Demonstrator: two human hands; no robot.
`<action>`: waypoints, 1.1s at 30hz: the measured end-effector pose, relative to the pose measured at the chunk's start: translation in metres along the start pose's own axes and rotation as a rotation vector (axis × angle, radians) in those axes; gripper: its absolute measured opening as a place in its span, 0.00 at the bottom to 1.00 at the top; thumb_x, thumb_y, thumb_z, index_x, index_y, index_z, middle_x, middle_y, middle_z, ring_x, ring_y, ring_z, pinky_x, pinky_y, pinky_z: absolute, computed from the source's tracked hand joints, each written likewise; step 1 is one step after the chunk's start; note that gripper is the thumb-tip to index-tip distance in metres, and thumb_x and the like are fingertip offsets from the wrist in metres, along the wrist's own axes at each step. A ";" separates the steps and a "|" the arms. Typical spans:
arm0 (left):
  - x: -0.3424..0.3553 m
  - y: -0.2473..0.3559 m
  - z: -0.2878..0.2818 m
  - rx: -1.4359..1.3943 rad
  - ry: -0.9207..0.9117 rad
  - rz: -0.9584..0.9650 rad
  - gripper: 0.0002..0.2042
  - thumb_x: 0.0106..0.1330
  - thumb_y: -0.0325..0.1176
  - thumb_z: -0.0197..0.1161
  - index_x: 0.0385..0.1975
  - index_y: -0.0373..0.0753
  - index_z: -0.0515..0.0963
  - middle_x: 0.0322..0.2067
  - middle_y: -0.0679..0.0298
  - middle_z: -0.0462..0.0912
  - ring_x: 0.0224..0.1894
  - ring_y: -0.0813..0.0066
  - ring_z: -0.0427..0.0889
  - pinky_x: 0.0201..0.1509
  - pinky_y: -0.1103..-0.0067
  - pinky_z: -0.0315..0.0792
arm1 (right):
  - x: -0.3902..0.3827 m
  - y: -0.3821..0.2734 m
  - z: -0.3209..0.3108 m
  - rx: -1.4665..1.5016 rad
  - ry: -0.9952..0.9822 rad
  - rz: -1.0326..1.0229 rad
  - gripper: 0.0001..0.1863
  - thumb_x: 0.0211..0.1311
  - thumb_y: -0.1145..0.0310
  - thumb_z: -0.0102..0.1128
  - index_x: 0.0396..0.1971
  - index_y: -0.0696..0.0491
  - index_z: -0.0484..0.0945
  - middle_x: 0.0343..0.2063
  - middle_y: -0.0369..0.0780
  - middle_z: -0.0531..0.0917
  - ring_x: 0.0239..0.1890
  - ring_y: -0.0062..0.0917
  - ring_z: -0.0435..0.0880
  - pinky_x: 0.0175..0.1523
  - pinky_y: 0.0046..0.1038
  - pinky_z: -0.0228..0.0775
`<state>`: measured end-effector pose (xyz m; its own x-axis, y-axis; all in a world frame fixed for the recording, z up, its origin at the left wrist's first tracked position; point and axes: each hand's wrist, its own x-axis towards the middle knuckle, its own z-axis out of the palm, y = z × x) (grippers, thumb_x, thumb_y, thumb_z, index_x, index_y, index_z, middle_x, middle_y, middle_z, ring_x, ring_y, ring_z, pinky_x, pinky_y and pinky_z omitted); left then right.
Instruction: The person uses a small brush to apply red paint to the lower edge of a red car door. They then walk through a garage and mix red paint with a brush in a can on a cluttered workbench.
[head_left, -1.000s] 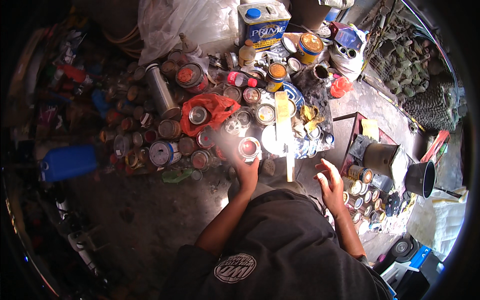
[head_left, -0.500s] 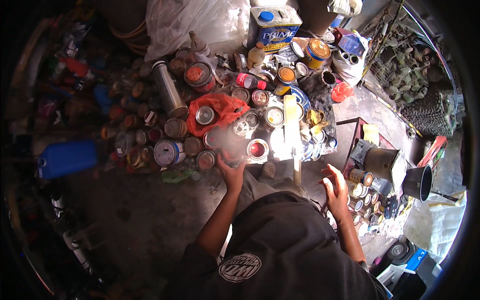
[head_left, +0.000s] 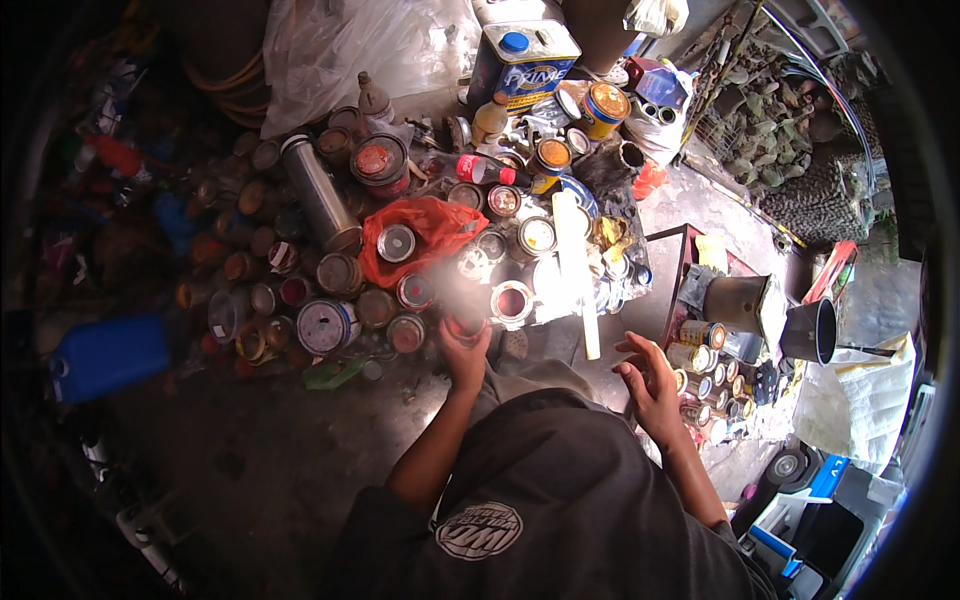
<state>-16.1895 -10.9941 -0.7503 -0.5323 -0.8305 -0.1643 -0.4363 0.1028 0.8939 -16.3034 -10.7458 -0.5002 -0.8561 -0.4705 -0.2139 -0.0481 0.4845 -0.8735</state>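
Note:
My left hand is closed around the near side of a reddish paint can at the front edge of a crowd of cans. A hazy bright smear covers part of that can. Just right of it stands an open can with dark red paint inside. My right hand hovers in the air with its fingers apart and loosely bent, holding nothing. Nearest to it lies a pale flat wooden stick, its near end jutting past the cans. A red plastic bag with a lidded can on it lies beyond my left hand.
A steel cylinder leans among the cans at left, and a blue jerrycan stands farther left. At the back are a blue rectangular tin and clear plastic sheeting. Rightward are a black bucket and several small cans.
The view has shifted, so the surroundings sit differently in the picture. My right hand has come slightly left and lower. My left hand stays at the reddish can.

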 end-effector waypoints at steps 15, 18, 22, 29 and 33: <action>0.007 0.101 -0.124 -0.138 -0.618 0.511 0.48 0.50 0.22 0.82 0.72 0.39 0.60 0.72 0.50 0.66 0.72 0.53 0.72 0.75 0.62 0.69 | 0.056 -0.092 0.103 0.171 -0.263 -0.105 0.16 0.69 0.68 0.70 0.53 0.55 0.81 0.47 0.42 0.85 0.45 0.33 0.87 0.50 0.34 0.79; 0.015 0.116 -0.128 -0.056 -0.570 0.608 0.49 0.48 0.22 0.82 0.73 0.39 0.60 0.70 0.50 0.69 0.70 0.53 0.74 0.74 0.62 0.70 | 0.040 -0.091 0.098 -0.107 -0.270 -0.297 0.14 0.67 0.71 0.69 0.51 0.53 0.83 0.45 0.43 0.86 0.47 0.41 0.87 0.52 0.38 0.80; 0.022 0.117 -0.124 -0.054 -0.536 0.575 0.50 0.47 0.22 0.83 0.73 0.40 0.61 0.68 0.50 0.71 0.70 0.53 0.73 0.74 0.62 0.70 | 0.023 -0.099 0.090 -0.275 -0.261 -0.536 0.16 0.63 0.72 0.70 0.51 0.49 0.84 0.45 0.41 0.86 0.47 0.42 0.87 0.53 0.41 0.81; 0.031 0.137 -0.118 -0.049 -0.542 0.602 0.50 0.46 0.23 0.84 0.73 0.40 0.62 0.69 0.51 0.69 0.73 0.53 0.71 0.75 0.62 0.69 | 0.028 -0.086 0.092 -0.298 -0.043 -0.655 0.20 0.58 0.74 0.72 0.51 0.48 0.84 0.44 0.39 0.86 0.45 0.41 0.87 0.50 0.40 0.81; 0.039 0.138 -0.116 0.008 -0.525 0.690 0.51 0.46 0.25 0.85 0.73 0.40 0.62 0.70 0.51 0.69 0.73 0.51 0.70 0.75 0.61 0.69 | 0.029 -0.083 0.083 -0.262 -0.076 -0.670 0.21 0.55 0.74 0.73 0.51 0.49 0.84 0.43 0.40 0.86 0.44 0.41 0.87 0.48 0.40 0.80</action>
<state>-16.1865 -11.0753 -0.5847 -0.9452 -0.2206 0.2408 0.1037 0.4963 0.8619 -16.2813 -10.8610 -0.4698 -0.5615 -0.7738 0.2930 -0.6801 0.2299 -0.6961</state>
